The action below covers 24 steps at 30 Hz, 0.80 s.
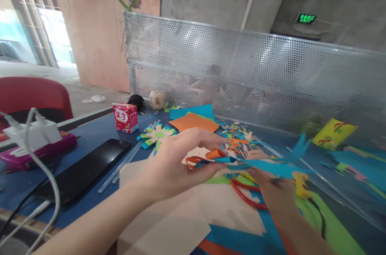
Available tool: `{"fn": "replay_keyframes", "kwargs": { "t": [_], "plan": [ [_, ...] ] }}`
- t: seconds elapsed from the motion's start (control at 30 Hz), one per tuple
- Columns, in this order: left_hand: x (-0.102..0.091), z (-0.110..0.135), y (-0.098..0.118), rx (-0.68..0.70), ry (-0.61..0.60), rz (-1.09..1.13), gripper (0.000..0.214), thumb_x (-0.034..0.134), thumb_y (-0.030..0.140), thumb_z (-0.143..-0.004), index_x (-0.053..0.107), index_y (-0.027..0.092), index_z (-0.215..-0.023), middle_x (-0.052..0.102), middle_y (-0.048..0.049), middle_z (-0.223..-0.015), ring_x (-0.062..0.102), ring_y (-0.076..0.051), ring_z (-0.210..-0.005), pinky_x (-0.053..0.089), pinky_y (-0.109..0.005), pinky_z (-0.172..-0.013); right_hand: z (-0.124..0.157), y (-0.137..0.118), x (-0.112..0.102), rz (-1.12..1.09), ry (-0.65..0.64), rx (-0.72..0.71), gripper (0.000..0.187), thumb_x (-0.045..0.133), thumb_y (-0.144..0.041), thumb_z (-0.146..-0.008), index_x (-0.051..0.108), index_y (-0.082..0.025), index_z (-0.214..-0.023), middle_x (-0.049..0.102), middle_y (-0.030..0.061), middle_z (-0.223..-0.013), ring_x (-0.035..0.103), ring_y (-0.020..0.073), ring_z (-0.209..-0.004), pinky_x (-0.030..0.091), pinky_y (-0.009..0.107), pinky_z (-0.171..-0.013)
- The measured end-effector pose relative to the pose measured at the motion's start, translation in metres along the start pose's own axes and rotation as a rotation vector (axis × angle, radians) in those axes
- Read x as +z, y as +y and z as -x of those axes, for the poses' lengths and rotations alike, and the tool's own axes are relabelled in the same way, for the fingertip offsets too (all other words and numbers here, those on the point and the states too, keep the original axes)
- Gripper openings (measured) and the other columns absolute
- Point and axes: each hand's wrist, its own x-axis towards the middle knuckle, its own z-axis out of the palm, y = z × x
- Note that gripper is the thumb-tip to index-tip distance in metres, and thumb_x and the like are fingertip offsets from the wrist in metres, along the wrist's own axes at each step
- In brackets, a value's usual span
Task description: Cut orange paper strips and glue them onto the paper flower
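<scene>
My left hand [177, 162] is closed, thumb and fingers pinching a small curled paper piece [215, 154] made of orange and blue strips. A blue paper strip [268, 166] stretches rightward from it, its far end smeared by motion. My right hand [271, 186] has its fingertips pressed on that strip, close to the curled piece; its fingers are partly blurred. Below and beside the right hand lie the red handles of scissors [244, 196], their blades hidden. Pale paper sheets [169, 215] spread beneath both hands.
A yellow glue gun [301, 186] with a black cord lies right. Paper scraps [238, 130], an orange sheet [193, 121] and a paper flower [159, 134] sit behind. Leftward are a black phone [90, 166], glue sticks [120, 168], a red box [125, 117] and a charger [33, 136]. A perforated screen [241, 66] stands beyond.
</scene>
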Motion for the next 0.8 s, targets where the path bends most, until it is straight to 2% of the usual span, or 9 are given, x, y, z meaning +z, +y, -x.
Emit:
{"fn": "replay_keyframes", "kwargs": {
  "t": [0.1, 0.27, 0.4, 0.5, 0.6, 0.7, 0.8],
  "plan": [
    [0.001, -0.001, -0.005, -0.173, 0.039, 0.032, 0.032, 0.064, 0.022, -0.068, 0.056, 0.02, -0.099, 0.062, -0.0026, -0.084, 0.058, -0.013, -0.078, 0.049, -0.024, -0.068, 0.001, -0.002, 0.0, -0.012, 0.006, 0.165, 0.012, 0.066, -0.035, -0.062, 0.062, -0.024, -0.06, 0.063, -0.0007, -0.058, 0.056, 0.0171, -0.055, 0.044, 0.027, -0.048],
    [0.0, -0.009, -0.014, -0.427, -0.014, 0.292, 0.024, 0.057, 0.03, -0.074, 0.058, 0.017, -0.095, 0.064, -0.0043, -0.083, 0.061, -0.012, -0.073, 0.05, -0.023, -0.064, -0.002, -0.006, 0.001, -0.048, 0.006, 0.212, 0.014, 0.069, -0.032, -0.059, 0.058, -0.023, -0.058, 0.058, -0.0034, -0.055, 0.052, 0.0134, -0.052, 0.041, 0.025, -0.049],
    [0.0, -0.012, -0.024, -0.544, -0.011, 0.428, 0.022, 0.058, 0.031, -0.074, 0.059, 0.014, -0.087, 0.066, -0.0058, -0.081, 0.063, -0.013, -0.072, 0.051, -0.023, -0.063, -0.002, 0.005, 0.004, -0.254, -0.074, 0.321, 0.012, 0.069, -0.031, -0.06, 0.06, -0.022, -0.06, 0.058, -0.0028, -0.056, 0.053, 0.0146, -0.056, 0.043, 0.026, -0.052],
    [-0.001, -0.012, -0.03, -0.579, -0.015, 0.43, 0.023, 0.059, 0.032, -0.073, 0.06, 0.014, -0.087, 0.067, -0.0052, -0.076, 0.063, -0.013, -0.07, 0.051, -0.022, -0.061, -0.001, 0.009, 0.006, -0.421, -0.102, 0.415, 0.013, 0.07, -0.03, -0.059, 0.064, -0.022, -0.067, 0.063, -0.0004, -0.066, 0.057, 0.0165, -0.066, 0.046, 0.028, -0.06],
    [-0.002, -0.012, -0.033, -0.584, -0.03, 0.428, 0.023, 0.059, 0.032, -0.073, 0.059, 0.014, -0.088, 0.067, -0.005, -0.077, 0.063, -0.012, -0.07, 0.05, -0.021, -0.062, -0.002, 0.005, 0.007, -0.48, -0.091, 0.478, 0.017, 0.071, -0.031, -0.057, 0.066, -0.021, -0.07, 0.065, 0.0022, -0.072, 0.058, 0.0169, -0.067, 0.047, 0.029, -0.062],
    [-0.002, -0.012, -0.031, -0.551, -0.054, 0.416, 0.022, 0.057, 0.033, -0.074, 0.057, 0.014, -0.086, 0.065, -0.0052, -0.079, 0.062, -0.012, -0.072, 0.049, -0.022, -0.064, -0.003, 0.001, 0.007, -0.478, -0.128, 0.478, 0.017, 0.07, -0.03, -0.06, 0.067, -0.022, -0.074, 0.066, 0.002, -0.072, 0.058, 0.0168, -0.067, 0.047, 0.028, -0.061],
    [-0.001, -0.011, -0.025, -0.516, -0.08, 0.417, 0.029, 0.063, 0.033, -0.068, 0.054, 0.015, -0.089, 0.062, -0.0051, -0.086, 0.06, -0.013, -0.077, 0.05, -0.024, -0.065, -0.003, 0.002, 0.007, -0.486, -0.151, 0.461, 0.016, 0.069, -0.028, -0.062, 0.067, -0.022, -0.077, 0.066, 0.0014, -0.074, 0.059, 0.0175, -0.071, 0.047, 0.029, -0.064]
  ]
}}
